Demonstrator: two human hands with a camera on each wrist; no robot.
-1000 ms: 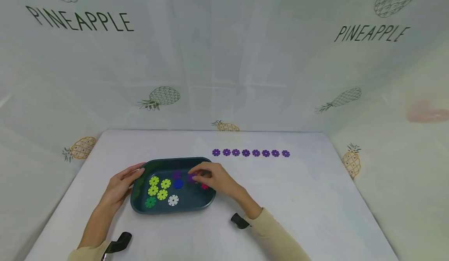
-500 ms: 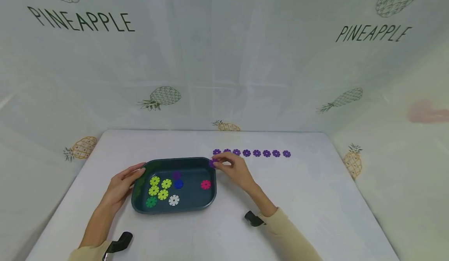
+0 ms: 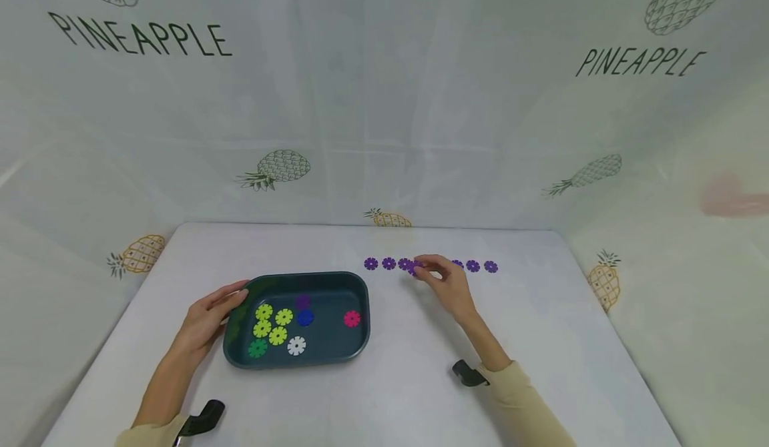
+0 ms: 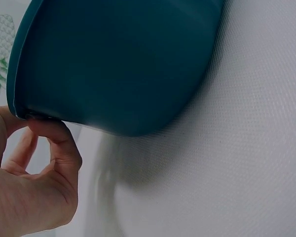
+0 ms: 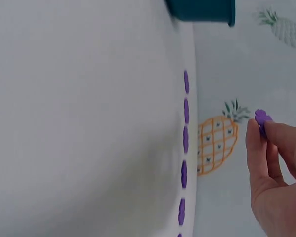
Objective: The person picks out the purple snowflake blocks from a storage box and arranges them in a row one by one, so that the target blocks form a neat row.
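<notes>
Between thumb and fingertips my right hand pinches a purple notched disc, raised above the table. In the head view it overlaps a row of purple discs lying along the table's far part; the hand hides some of that row. My left hand grips the left rim of a dark teal tray, thumb and fingers at its edge. Inside the tray lie several yellow discs, a green disc, a white disc, a blue disc, a purple disc and a pink-red disc.
The white table ends at a far edge just behind the purple row. A pale curtain printed with pineapples hangs behind and at both sides. Black wrist devices sit at both sleeves.
My right hand has lifted a purple disc out of the tray and carried it right, over the middle of the purple row. The left hand has stayed on the tray.
</notes>
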